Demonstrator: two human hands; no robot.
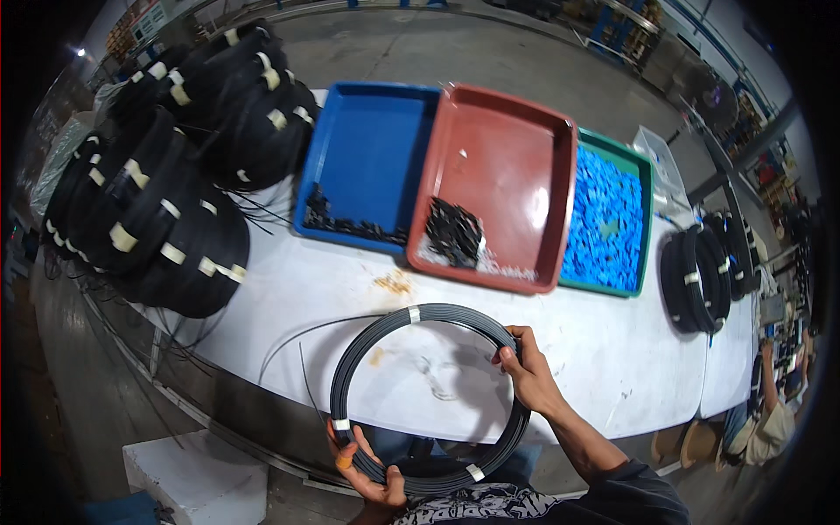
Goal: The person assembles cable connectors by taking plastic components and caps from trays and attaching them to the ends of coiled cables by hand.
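A coil of black cable, bound with several white tape bands, is tilted up at the table's near edge, between me and the tabletop. My left hand grips its lower left side, close to one white band; orange wrapping covers part of a finger. On the upper right of the ring, my right hand is closed round the cable, thumb on the inner side. Loose cable ends stick out to the left of the coil, over the white table.
Large stacks of black coils fill the table's left. Behind are a blue tray and red tray with black pieces, and a green tray of blue pieces. More coils stand right. Another person is far right.
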